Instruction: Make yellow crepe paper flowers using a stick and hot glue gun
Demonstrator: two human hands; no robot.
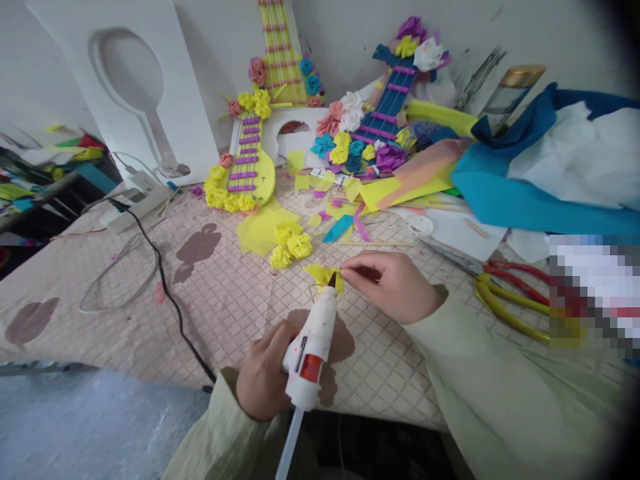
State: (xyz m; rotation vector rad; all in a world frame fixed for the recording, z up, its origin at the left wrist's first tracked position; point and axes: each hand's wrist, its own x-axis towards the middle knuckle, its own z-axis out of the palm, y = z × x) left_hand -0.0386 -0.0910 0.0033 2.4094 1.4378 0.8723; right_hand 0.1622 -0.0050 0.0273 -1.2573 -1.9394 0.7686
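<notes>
My left hand (265, 373) is wrapped round the handle of a white glue gun (320, 327), with a clear glue stick (290, 443) sticking out of its back end. The gun's dark nozzle touches or nearly touches a small piece of yellow crepe paper (323, 273) above the patterned cloth. Thumb and fingers of my right hand (395, 283) pinch the right edge of that yellow paper. Just beyond, several yellow paper flowers (291, 244) lie beside flat yellow sheets (257, 227).
Paper-decorated guitar shapes (253, 160) lean at the back, near a white cutout board (185, 100). Scissors (515, 287) and blue crepe paper (505, 193) lie at the right. A black cable (170, 293) crosses the cloth at the left, by a power strip (135, 203).
</notes>
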